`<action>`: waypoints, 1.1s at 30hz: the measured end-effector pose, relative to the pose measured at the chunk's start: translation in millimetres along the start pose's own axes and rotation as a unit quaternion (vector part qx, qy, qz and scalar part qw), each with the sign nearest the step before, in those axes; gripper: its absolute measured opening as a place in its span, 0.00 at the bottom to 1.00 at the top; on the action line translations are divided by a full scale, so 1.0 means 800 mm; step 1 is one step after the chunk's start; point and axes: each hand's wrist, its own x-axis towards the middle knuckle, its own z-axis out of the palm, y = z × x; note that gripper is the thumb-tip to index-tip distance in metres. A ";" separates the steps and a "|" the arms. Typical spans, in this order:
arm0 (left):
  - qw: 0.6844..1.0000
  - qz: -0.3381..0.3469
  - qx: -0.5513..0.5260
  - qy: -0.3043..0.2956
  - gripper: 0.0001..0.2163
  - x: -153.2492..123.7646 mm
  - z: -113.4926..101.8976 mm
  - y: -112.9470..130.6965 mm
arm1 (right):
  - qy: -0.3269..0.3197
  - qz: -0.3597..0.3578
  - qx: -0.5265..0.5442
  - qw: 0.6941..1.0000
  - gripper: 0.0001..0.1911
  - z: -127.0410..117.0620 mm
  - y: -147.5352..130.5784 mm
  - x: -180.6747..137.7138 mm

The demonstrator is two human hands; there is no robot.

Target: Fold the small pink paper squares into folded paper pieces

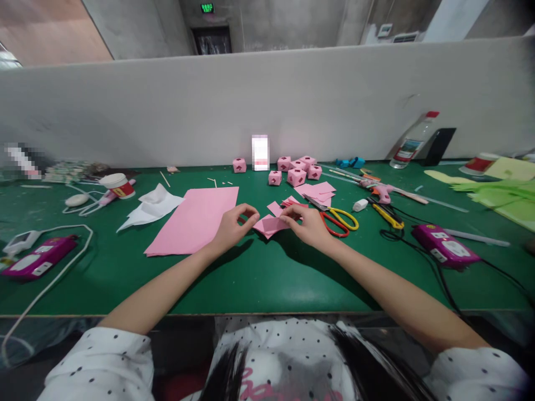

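Observation:
Both my hands meet over a small folded pink paper piece (pixel 271 225) on the green table (pixel 259 278). My left hand (pixel 234 227) pinches its left corner with curled fingers. My right hand (pixel 307 224) grips its right side, fingers closed. A large pink paper sheet (pixel 194 218) lies just left of my left hand. More small pink squares (pixel 315 191) lie behind the right hand. Several finished pink paper cubes (pixel 296 176) stand further back.
Scissors with a yellow and a red handle (pixel 339 219) lie right of my right hand. A glue gun (pixel 379 192), yellow cutters (pixel 388 215), purple devices (pixel 443 246) (pixel 39 263), a paper cup (pixel 119 185), white crumpled paper (pixel 151 206), a bottle (pixel 412 142) and green sheets (pixel 507 197) surround the work area.

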 end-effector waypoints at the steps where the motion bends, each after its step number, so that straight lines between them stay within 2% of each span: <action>1: 1.000 0.007 -0.005 -0.018 0.11 -0.001 0.001 0.003 | -0.008 -0.007 0.008 1.000 0.08 0.002 -0.001 -0.001; 4: 0.998 0.030 -0.002 -0.063 0.11 -0.006 0.007 0.009 | -0.029 -0.032 0.021 0.999 0.07 0.010 -0.006 -0.006; 11: 0.992 0.099 0.047 -0.068 0.11 -0.016 0.012 0.010 | -0.043 -0.045 0.003 0.998 0.04 0.021 -0.012 -0.013; 15: 0.989 0.110 0.053 -0.086 0.11 -0.017 0.015 0.014 | -0.058 -0.037 -0.007 0.998 0.04 0.022 -0.012 -0.013; 22: 0.994 0.088 0.038 -0.059 0.08 -0.015 0.013 0.018 | -0.030 -0.039 -0.015 0.999 0.03 0.013 -0.006 -0.006; 26: 0.995 0.081 0.037 -0.043 0.09 -0.014 0.009 0.016 | -0.006 -0.016 -0.043 0.999 0.03 0.001 0.007 0.000; 30: 0.994 0.096 0.043 -0.028 0.08 -0.013 0.008 0.010 | 0.029 0.014 -0.043 0.999 0.06 -0.006 0.019 0.004; 33: 0.991 0.116 0.053 -0.032 0.08 -0.013 0.009 0.005 | 0.023 0.001 0.002 1.000 0.09 -0.003 0.015 0.003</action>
